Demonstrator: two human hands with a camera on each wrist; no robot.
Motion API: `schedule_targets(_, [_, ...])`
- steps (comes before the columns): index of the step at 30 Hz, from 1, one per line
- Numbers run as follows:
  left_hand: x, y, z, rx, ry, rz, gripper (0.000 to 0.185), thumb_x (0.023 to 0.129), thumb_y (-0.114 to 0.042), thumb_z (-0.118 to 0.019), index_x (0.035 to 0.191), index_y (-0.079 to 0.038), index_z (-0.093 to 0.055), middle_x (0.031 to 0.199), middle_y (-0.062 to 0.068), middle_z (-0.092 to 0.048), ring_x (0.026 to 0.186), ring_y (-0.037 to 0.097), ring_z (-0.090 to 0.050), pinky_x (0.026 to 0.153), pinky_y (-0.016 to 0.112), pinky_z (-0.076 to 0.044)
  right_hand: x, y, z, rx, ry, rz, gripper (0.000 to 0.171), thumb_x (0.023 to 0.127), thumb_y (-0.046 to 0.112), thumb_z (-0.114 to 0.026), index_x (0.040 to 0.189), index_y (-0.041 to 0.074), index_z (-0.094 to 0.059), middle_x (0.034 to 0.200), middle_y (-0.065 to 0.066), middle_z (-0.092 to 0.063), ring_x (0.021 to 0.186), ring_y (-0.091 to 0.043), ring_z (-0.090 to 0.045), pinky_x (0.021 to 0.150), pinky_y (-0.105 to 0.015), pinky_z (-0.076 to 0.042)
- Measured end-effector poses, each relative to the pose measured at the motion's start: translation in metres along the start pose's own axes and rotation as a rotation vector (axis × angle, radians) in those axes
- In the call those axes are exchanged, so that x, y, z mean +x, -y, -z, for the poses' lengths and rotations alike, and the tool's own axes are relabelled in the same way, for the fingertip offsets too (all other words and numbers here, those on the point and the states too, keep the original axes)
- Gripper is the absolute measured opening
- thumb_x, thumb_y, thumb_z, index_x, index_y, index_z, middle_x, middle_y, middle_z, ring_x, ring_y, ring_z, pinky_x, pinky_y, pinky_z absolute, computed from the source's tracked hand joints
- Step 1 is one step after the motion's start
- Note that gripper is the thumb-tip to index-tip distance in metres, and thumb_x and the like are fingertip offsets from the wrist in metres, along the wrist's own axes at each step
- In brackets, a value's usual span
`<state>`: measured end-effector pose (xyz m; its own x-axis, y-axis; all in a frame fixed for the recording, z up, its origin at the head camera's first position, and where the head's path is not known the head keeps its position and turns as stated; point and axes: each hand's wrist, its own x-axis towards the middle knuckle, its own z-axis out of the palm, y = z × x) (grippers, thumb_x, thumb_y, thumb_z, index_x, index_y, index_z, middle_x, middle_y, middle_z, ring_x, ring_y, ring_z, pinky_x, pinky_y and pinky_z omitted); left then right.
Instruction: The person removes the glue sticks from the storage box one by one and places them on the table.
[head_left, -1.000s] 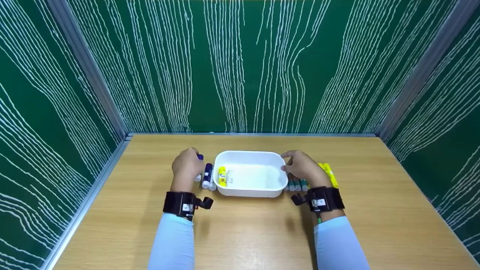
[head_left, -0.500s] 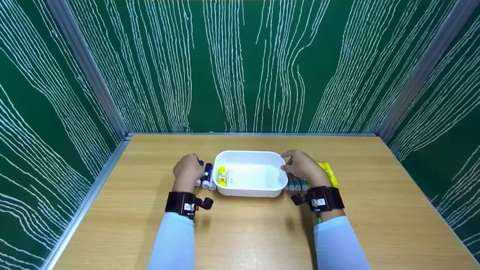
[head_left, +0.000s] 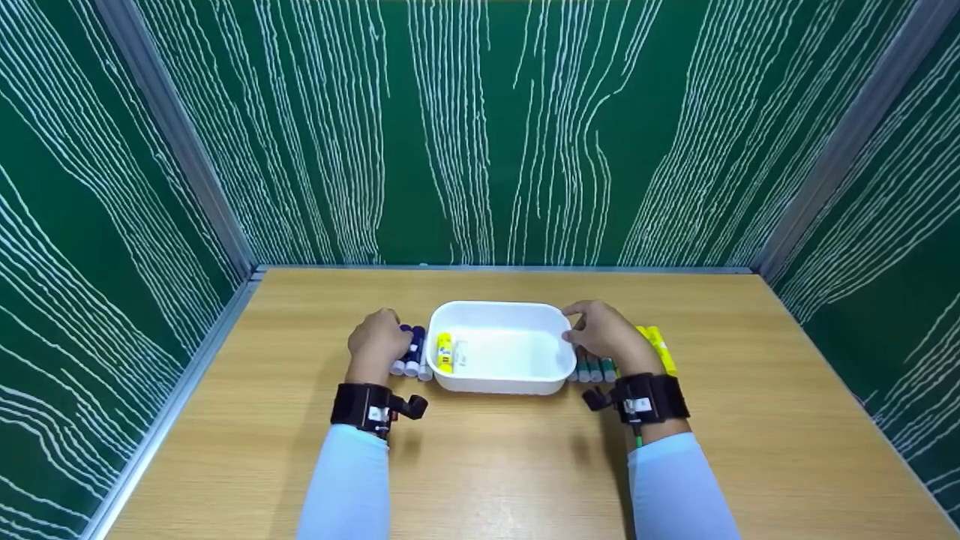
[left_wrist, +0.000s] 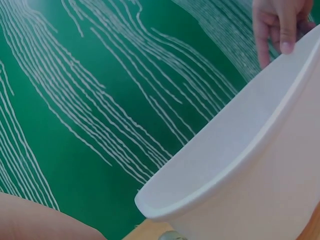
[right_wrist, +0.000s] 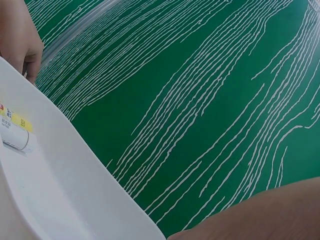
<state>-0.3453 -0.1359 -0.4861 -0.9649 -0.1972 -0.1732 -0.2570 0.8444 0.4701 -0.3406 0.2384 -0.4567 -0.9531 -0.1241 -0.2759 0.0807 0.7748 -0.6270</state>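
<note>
Head view: a white tub [head_left: 501,346] sits mid-surface [head_left: 480,465]; at its 9 o'clock the left hand [head_left: 377,341] curls over the blue-capped glue sticks [head_left: 412,351], whether it grips one I cannot tell; at 3 o'clock the right hand [head_left: 606,334] rests relaxed fingertips on the rim, above green-capped sticks [head_left: 594,369]; a yellow stick [head_left: 444,352] lies inside.
Left wrist view: the tub's wall [left_wrist: 250,170]; right fingers [left_wrist: 280,25] on its far rim.
Right wrist view: the yellow stick [right_wrist: 12,125] in the tub [right_wrist: 70,190].

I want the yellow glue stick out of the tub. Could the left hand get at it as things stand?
Probably yes: the left hand rests beside the white tub, which is open-topped, and the yellow glue stick lies uncovered by its near wall.
</note>
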Motion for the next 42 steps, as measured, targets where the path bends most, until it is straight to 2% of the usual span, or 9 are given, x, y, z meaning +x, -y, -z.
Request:
schedule_targets(7, [-0.0017, 0.0004, 0.0006, -0.007, -0.004, 0.013, 0.047, 0.102, -0.033, -0.064, 0.138, -0.003, -0.065, 0.13, 0.019, -0.071, 0.107, 0.033, -0.066, 0.098, 0.05, -0.054, -0.0007, -0.0009, 0.0, 0.0, 0.003, -0.003, 0.053, 0.101, 0.018, -0.073, 0.152, 0.012, -0.058, 0.105, -0.015, -0.071, 0.079, -0.028, -0.067, 0.07, -0.036, -0.059])
schedule_targets(14, [-0.0023, -0.0003, 0.0035, -0.002, -0.02, 0.022, 0.049, 0.103, -0.035, -0.062, 0.138, -0.001, -0.065, 0.128, 0.019, -0.072, 0.105, 0.032, -0.067, 0.089, 0.046, -0.055, -0.0012, -0.0017, 0.0001, -0.024, -0.006, 0.038, 0.054, 0.101, 0.018, -0.072, 0.152, 0.009, -0.056, 0.106, -0.017, -0.072, 0.071, -0.024, -0.066, 0.068, -0.036, -0.059])
schedule_targets(21, [-0.0019, -0.001, 0.0061, -0.011, -0.02, 0.041, 0.045, 0.103, -0.034, -0.061, 0.134, -0.002, -0.067, 0.124, 0.017, -0.073, 0.101, 0.031, -0.067, 0.088, 0.045, -0.054, -0.0014, -0.001, -0.0002, -0.019, -0.002, 0.016, 0.054, 0.101, 0.019, -0.072, 0.152, 0.01, -0.056, 0.106, -0.016, -0.071, 0.073, -0.025, -0.066, 0.07, -0.038, -0.06])
schedule_targets(25, [-0.0016, -0.001, 0.0057, 0.008, -0.02, 0.04, 0.039, 0.1, -0.026, -0.065, 0.131, -0.003, -0.069, 0.124, 0.016, -0.074, 0.099, 0.03, -0.067, 0.088, 0.046, -0.055, -0.0014, -0.0005, 0.0003, -0.017, 0.004, 0.008, 0.054, 0.101, 0.019, -0.072, 0.153, 0.011, -0.056, 0.106, -0.016, -0.071, 0.074, -0.025, -0.066, 0.07, -0.037, -0.059])
schedule_targets(31, [-0.0015, -0.001, 0.0054, -0.015, -0.004, 0.022, 0.044, 0.097, -0.016, -0.067, 0.139, -0.004, -0.065, 0.135, 0.018, -0.07, 0.111, 0.033, -0.068, 0.095, 0.05, -0.056, -0.0014, -0.0005, 0.0005, -0.012, 0.006, 0.005, 0.054, 0.101, 0.019, -0.072, 0.152, 0.011, -0.056, 0.103, -0.015, -0.07, 0.073, -0.025, -0.066, 0.07, -0.038, -0.059])
schedule_targets(37, [-0.0016, 0.001, 0.0049, -0.044, 0.004, 0.023, 0.044, 0.1, -0.022, -0.067, 0.139, -0.003, -0.064, 0.136, 0.019, -0.069, 0.114, 0.034, -0.067, 0.1, 0.051, -0.053, -0.0017, -0.0006, 0.0006, -0.003, 0.006, 0.009, 0.054, 0.101, 0.018, -0.072, 0.152, 0.011, -0.056, 0.102, -0.015, -0.07, 0.072, -0.025, -0.065, 0.069, -0.038, -0.059])
schedule_targets(42, [-0.0021, 0.001, 0.0045, -0.031, -0.008, 0.035, 0.046, 0.101, -0.033, -0.066, 0.135, -0.002, -0.066, 0.131, 0.019, -0.071, 0.111, 0.034, -0.066, 0.096, 0.051, -0.053, -0.0028, -0.0015, 0.0001, 0.003, 0.0, 0.034, 0.055, 0.101, 0.016, -0.072, 0.152, 0.008, -0.056, 0.101, -0.016, -0.071, 0.071, -0.025, -0.066, 0.068, -0.037, -0.059])
